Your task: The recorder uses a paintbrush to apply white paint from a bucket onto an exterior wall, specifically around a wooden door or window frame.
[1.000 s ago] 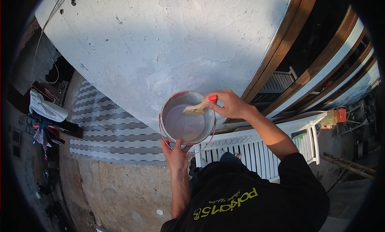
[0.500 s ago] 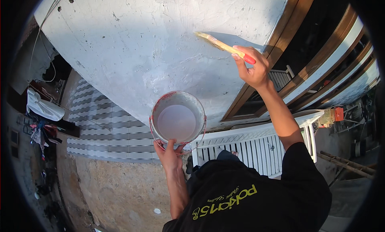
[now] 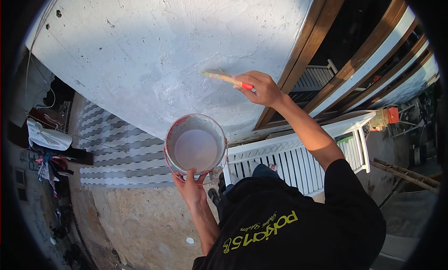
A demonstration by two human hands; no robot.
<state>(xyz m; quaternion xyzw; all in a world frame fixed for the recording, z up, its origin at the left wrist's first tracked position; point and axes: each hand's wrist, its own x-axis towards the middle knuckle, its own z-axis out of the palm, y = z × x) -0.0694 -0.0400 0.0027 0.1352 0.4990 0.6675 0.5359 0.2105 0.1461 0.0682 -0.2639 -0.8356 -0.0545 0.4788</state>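
My left hand [image 3: 191,188] grips the bottom edge of a small bucket [image 3: 169,146] with a thin wire handle, reddish stains on its rim and pale liquid paint [image 3: 195,148] inside. My right hand [image 3: 260,88] is closed on a paintbrush [image 3: 226,78] with a wooden handle and red end. The brush's bristles lie against, or very close to, the whitewashed wall [image 3: 116,46], which has small holes and patchy texture, above and to the right of the bucket.
Brown-framed windows [image 3: 322,27] line the right. A white slatted bench [image 3: 303,167] stands below them, with bamboo poles [image 3: 406,176] and a red object [image 3: 392,114] farther right. Patterned tiles [image 3: 107,130] meet rough concrete [image 3: 121,214]. Hanging cloth [image 3: 46,134] and wires are at the left.
My right hand lifted the brush out of the bucket up to the wall, then moved it down and leftward along it. The bucket in my left hand has shifted slightly left in the view.
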